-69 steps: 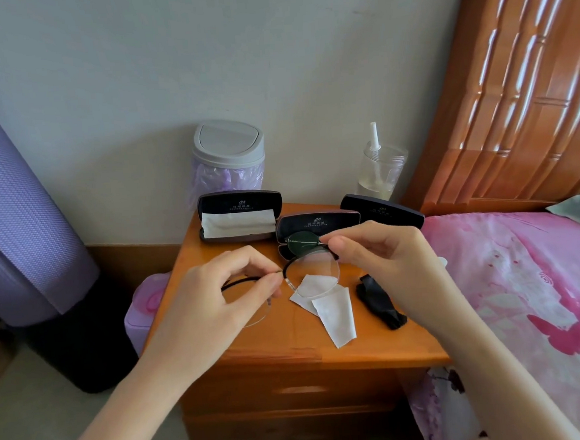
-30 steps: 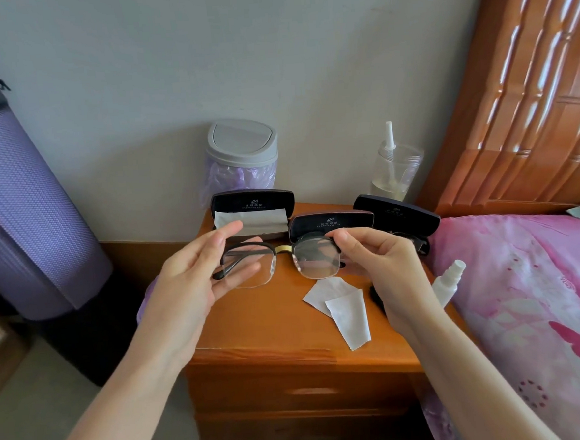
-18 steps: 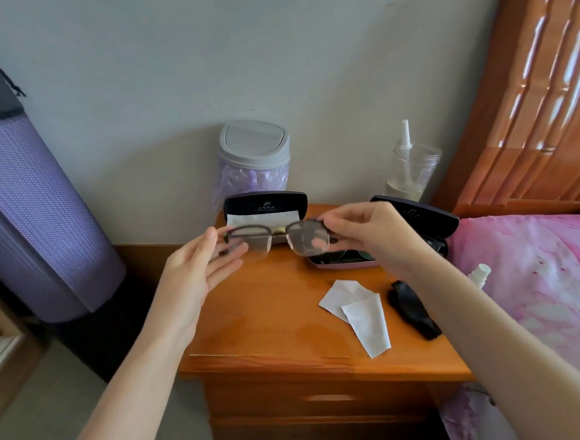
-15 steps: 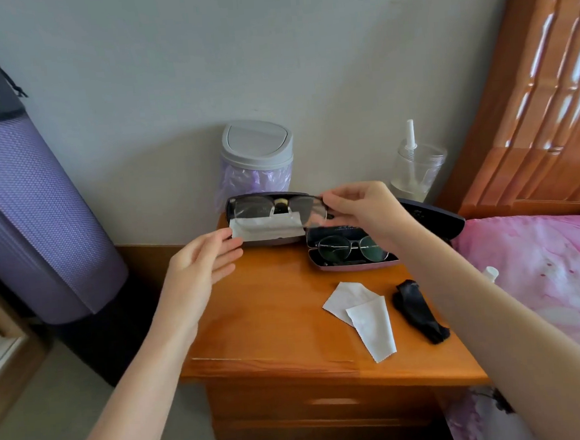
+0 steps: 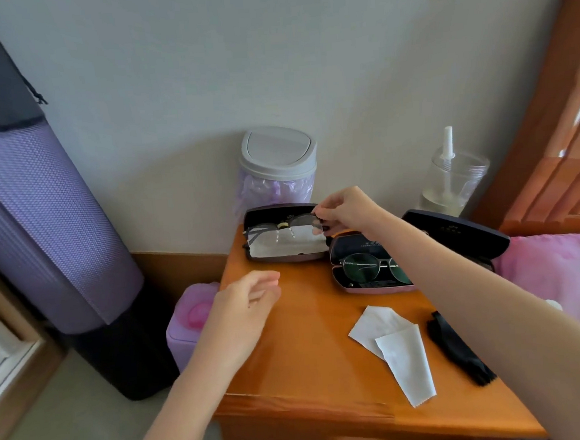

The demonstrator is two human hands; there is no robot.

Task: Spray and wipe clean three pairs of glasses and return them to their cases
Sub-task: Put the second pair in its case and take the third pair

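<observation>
My right hand (image 5: 344, 209) pinches the right end of the dark-framed glasses (image 5: 275, 229) and holds them in the open black case (image 5: 286, 254) at the back left of the nightstand, over a white cloth lining it. My left hand (image 5: 243, 309) hovers apart over the nightstand's left edge, fingers relaxed, holding nothing. A second open case (image 5: 368, 284) to the right holds round-lens glasses (image 5: 370, 265). A third black case (image 5: 454, 230) stands behind my right forearm. Two white wipes (image 5: 397, 346) and a black cloth (image 5: 459, 349) lie near the front.
The wooden nightstand (image 5: 309, 366) carries a small grey-lidded bin (image 5: 278, 165) and a clear cup with a spray nozzle (image 5: 454, 181) at the back. A pink bed (image 5: 560, 276) lies right, a purple box (image 5: 189, 319) and a purple rolled mat (image 5: 34, 220) left.
Both hands carried the dark-framed glasses from in front of me back to the left case. My left hand let go and drew back toward me; the right hand lowered them in.
</observation>
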